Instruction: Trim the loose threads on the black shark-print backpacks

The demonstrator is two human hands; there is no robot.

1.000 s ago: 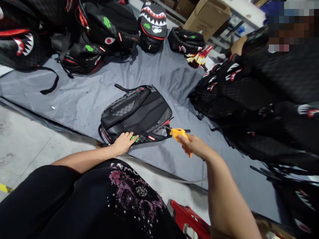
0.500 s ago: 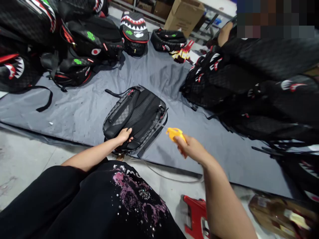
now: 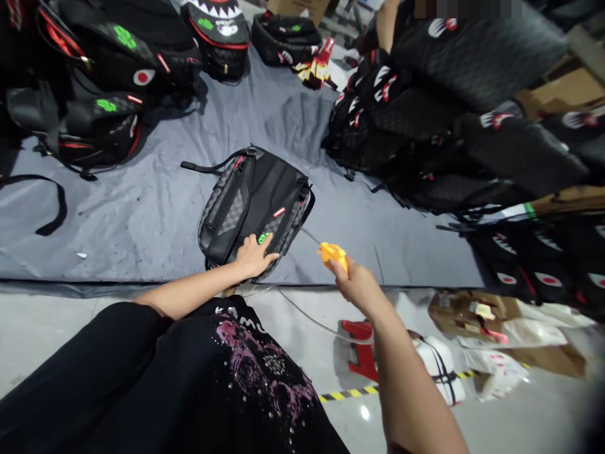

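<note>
A black and grey checkered backpack [image 3: 265, 183] lies on the grey cloth in front of me, its shoulder straps facing up. My left hand [image 3: 255, 255] rests on its lower part with fingers spread, next to a strap that shows a green patch and a red-and-white tag. To the right of the bag, my right hand [image 3: 348, 271] is closed around an orange air blow gun [image 3: 333, 253]. The gun's thin nozzle points at the bag's right side. A clear hose [image 3: 312, 320] hangs below the table edge and passes behind my right arm.
Dark backpacks with shark-mouth prints [image 3: 123, 47] stand at the left and back. More bags are piled on the right [image 3: 425, 132], where a person's arm [image 3: 386, 25] shows. A red stool [image 3: 360, 350] and cardboard boxes [image 3: 466, 312] are on the floor.
My left hand has gone from gripping the strap to lying spread on the bag, and the strap's green patch and red tag now show. The view has turned rightward; the blow gun stays beside the bag.
</note>
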